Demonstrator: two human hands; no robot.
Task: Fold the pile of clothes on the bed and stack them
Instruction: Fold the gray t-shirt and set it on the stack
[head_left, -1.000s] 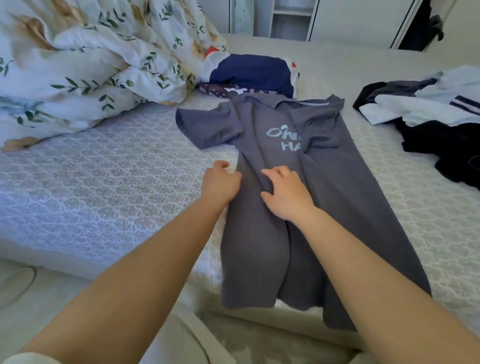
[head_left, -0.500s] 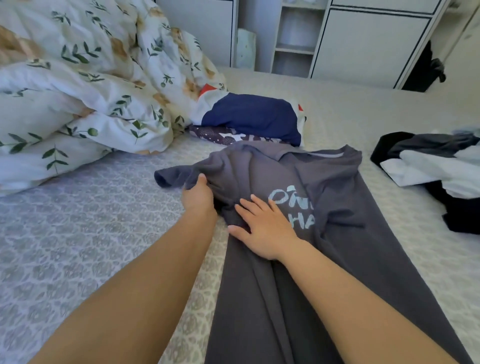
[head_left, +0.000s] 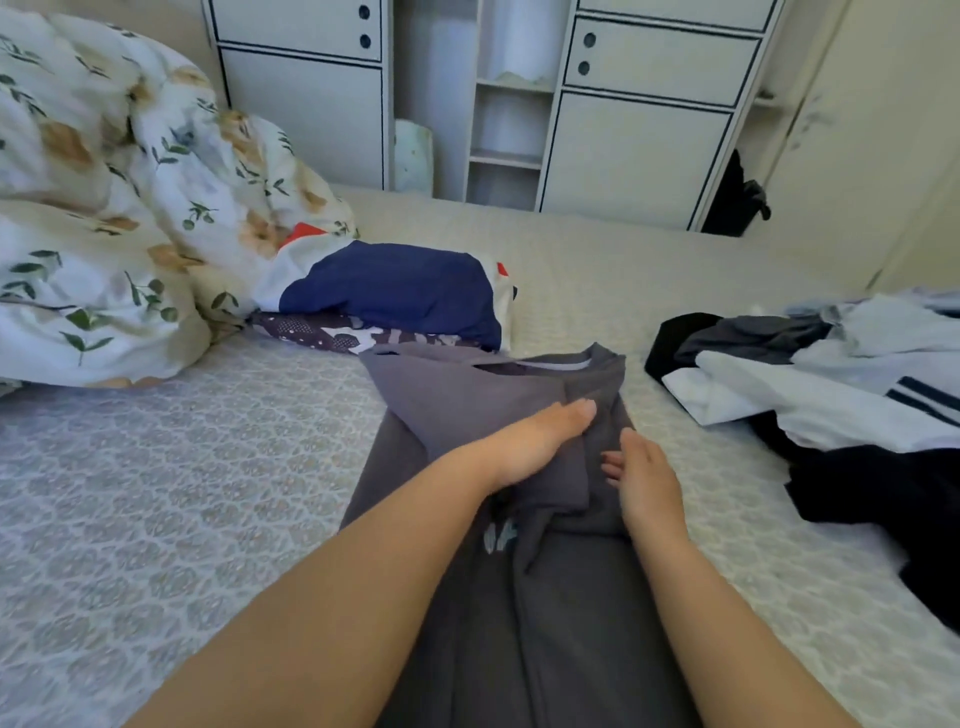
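Left hand (head_left: 535, 447) flat, pressing folded sleeve onto grey T-shirt (head_left: 519, 597); right hand (head_left: 644, 478) open alongside. Next: fold bottom up.

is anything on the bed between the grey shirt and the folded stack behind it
Nothing visible lies between them. The grey shirt reaches up to the folded stack, its collar end almost touching the patterned bottom piece. Both the left hand and right hand already rest on the shirt.
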